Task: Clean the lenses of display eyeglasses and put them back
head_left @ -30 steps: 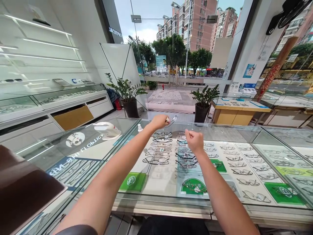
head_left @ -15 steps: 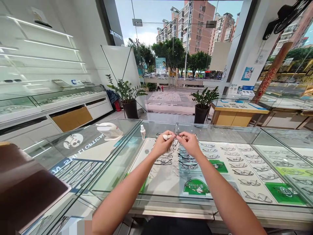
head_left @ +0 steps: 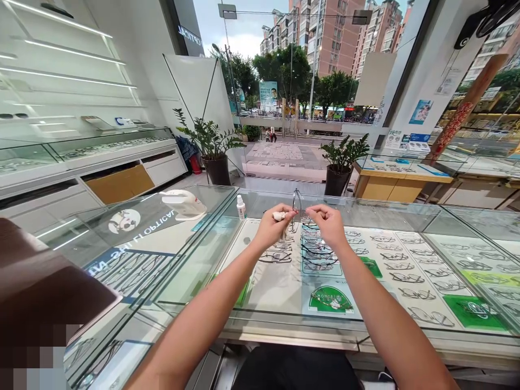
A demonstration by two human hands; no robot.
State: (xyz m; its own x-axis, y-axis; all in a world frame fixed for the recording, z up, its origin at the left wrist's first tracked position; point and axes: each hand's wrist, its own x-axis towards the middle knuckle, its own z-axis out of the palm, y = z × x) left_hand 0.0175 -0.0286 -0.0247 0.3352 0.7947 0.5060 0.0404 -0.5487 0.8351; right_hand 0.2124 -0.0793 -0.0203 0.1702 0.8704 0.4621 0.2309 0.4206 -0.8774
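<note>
Above the glass counter, my left hand (head_left: 273, 227) is closed in a pinch on a pair of eyeglasses (head_left: 298, 197), which stands up on edge from its fingertips. A crumpled white piece that looks like cloth (head_left: 278, 216) is tucked in the same hand. Just to the right, my right hand (head_left: 331, 223) has thumb and fingers pinched together, a small gap from the frame. Whether anything thin is between those fingers is too small to tell. Under the glass lie rows of eyeglasses (head_left: 276, 257), partly covered by my hands and forearms.
A white spray bottle (head_left: 241, 208) stands on the counter left of my hands. Farther left are a white device (head_left: 183, 205) and a brown panel-like object (head_left: 49, 287). Potted plants (head_left: 216, 168) stand beyond the counter, before the glass doors.
My right hand has moved right, away from my left hand, where their fingertips met before. The eyeglasses stay in my left hand. The view has tipped slightly downward.
</note>
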